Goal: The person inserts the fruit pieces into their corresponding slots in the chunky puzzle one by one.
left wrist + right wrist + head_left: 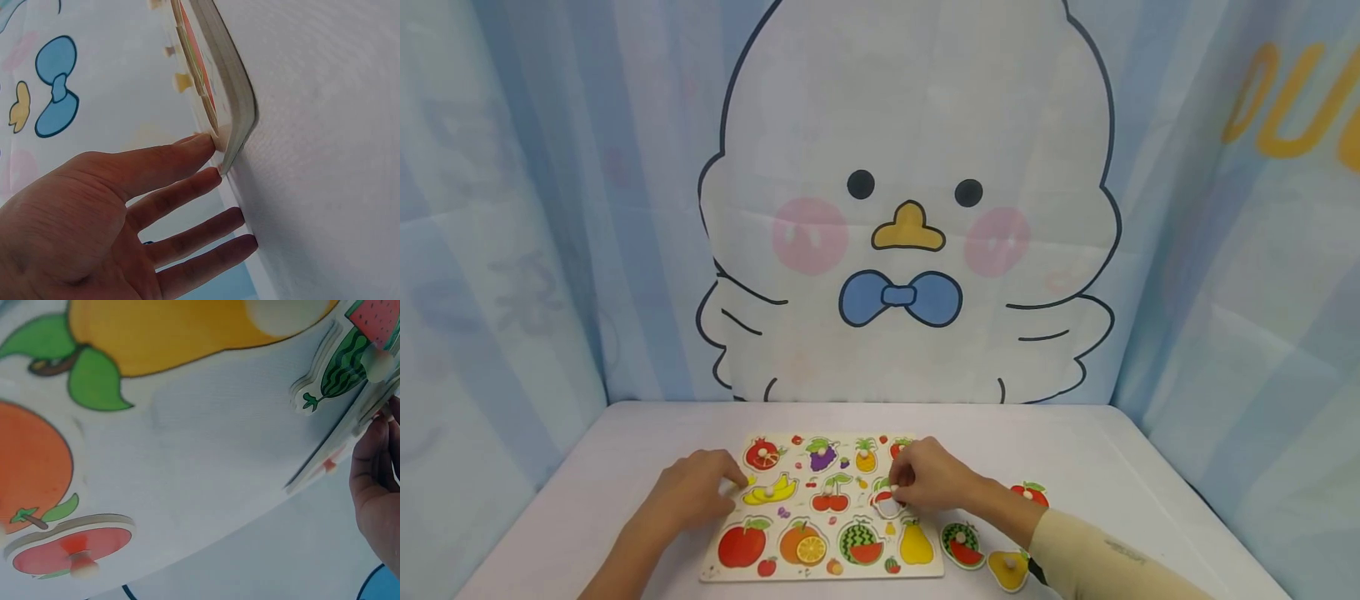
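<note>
1. Nearest, a yellow pear-shaped piece with a round knob lies on the smooth white table, beside the beige sleeve.
2. To its left I see a green-and-red watermelon piece, knob up, just beside the board.
3. The pale rectangular fruit-picture board lies flat between the hands.
4. Left hand: fingers extended and spread; thumb and index fingertip touch the board's left edge.
5. Right hand: pinches a red-and-white fruit piece over the board's right side; I cannot tell whether it is seated.
6. Beyond the table hangs a pale-blue cloth backdrop printed with a white duck.
</note>
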{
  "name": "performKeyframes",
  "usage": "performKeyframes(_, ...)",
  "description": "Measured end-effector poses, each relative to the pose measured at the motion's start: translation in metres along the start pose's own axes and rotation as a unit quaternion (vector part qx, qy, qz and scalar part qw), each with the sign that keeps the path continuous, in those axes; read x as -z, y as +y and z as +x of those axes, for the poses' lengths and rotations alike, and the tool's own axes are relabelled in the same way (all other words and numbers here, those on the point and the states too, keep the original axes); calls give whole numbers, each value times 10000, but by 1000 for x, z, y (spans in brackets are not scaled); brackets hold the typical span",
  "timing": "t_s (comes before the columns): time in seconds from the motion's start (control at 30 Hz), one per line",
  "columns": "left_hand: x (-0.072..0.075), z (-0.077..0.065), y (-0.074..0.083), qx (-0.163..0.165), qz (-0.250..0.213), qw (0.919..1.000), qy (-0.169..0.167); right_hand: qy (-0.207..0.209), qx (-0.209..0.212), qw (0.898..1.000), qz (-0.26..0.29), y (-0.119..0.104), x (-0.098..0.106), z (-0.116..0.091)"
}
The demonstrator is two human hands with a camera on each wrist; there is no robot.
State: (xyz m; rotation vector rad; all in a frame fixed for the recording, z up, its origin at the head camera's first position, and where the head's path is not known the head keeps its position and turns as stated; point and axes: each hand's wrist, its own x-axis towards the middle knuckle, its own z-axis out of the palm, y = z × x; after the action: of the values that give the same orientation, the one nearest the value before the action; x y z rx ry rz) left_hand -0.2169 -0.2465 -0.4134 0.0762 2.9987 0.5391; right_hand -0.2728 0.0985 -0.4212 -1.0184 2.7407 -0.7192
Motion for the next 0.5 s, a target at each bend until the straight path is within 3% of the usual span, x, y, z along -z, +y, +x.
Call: performKeyframes(0.5, 0, 1, 0, 63, -16, 10000, -31, -90, -94, 9998, -165, -7, -3, 6)
